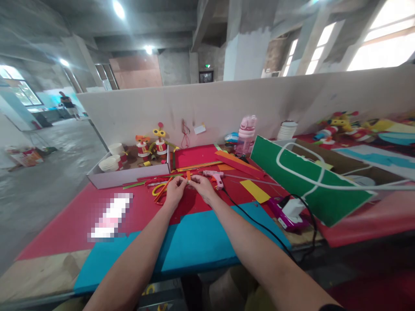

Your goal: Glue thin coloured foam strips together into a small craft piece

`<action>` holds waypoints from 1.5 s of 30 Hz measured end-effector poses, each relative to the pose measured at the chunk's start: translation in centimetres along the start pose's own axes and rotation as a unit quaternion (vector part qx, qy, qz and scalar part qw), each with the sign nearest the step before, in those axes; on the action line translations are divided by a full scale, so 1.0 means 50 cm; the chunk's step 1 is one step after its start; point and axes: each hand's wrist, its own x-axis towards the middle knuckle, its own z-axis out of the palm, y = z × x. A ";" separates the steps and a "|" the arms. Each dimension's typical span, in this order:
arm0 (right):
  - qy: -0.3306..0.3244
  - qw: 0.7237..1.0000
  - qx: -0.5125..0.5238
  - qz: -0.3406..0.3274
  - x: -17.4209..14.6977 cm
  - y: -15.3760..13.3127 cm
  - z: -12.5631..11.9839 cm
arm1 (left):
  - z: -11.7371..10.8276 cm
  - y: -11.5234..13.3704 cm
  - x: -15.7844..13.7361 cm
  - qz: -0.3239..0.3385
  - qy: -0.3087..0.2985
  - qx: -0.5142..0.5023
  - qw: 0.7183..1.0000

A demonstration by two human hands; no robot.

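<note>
Forearms reach out from the bottom edge over a blue foam sheet (194, 242) that lies on the near part of the red table (65, 224). Past it the left hand (175, 188) and the right hand (203, 186) meet fingertip to fingertip, each pinched narrow on a small orange strip (188, 176) held between them just above the red surface (too small to tell its exact shape). Just left of the left hand lie yellow-handled scissors (159, 189); just beyond the right hand rests a pink glue gun (216, 177), its black cord (256, 222) trailing back toward the near right edge. Right of the hands sit a yellow paper strip (255, 191) and a magenta tool (287, 218) with a white plug. Farther right a green board (308, 185) leans tilted, looped with white tubing. Farther back a shallow cardboard tray (126, 175) holds white paper cups (109, 164) and small red-and-yellow figures (154, 144), and a pink water bottle (246, 134) stands by the beige partition (246, 101).
</note>
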 end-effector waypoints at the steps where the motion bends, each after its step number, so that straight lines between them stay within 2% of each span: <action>1: 0.002 1.000 -0.005 -0.007 0.001 0.000 0.000 | 0.000 0.002 -0.001 -0.004 0.001 -0.008 1.000; 4: 0.017 1.000 0.001 -0.018 0.004 -0.001 0.000 | 0.001 0.006 -0.002 -0.013 0.004 -0.033 0.999; 10: -0.019 0.999 0.026 0.001 0.001 -0.009 0.001 | 0.000 0.004 -0.002 -0.020 0.010 -0.039 0.999; 15: 0.020 1.000 0.016 -0.005 0.007 -0.006 0.000 | -0.001 0.005 -0.002 -0.012 0.015 -0.032 0.999; 18: 0.047 0.999 0.013 -0.017 0.010 -0.005 -0.001 | 0.001 0.009 -0.004 -0.025 0.016 -0.060 0.998; 21: 0.034 0.999 0.016 -0.019 0.006 -0.009 0.001 | 0.004 0.011 -0.005 -0.036 0.001 -0.084 0.996; 26: -0.002 1.000 -0.003 0.009 -0.007 -0.019 0.008 | 0.004 0.003 -0.002 -0.014 0.009 -0.041 0.999; 32: 0.024 1.000 0.001 0.001 -0.010 -0.021 0.008 | 0.002 0.002 0.001 -0.020 0.023 -0.049 0.998; 37: 0.078 0.997 0.026 -0.014 -0.006 -0.018 0.003 | 0.005 0.007 -0.003 -0.042 -0.003 -0.068 0.997; 41: 0.067 0.997 0.031 -0.019 -0.007 -0.018 0.002 | 0.008 0.004 -0.006 -0.054 -0.048 -0.085 0.994; 45: 0.042 0.998 0.038 -0.005 -0.009 -0.020 0.005 | 0.007 0.001 -0.006 -0.049 -0.045 -0.084 0.994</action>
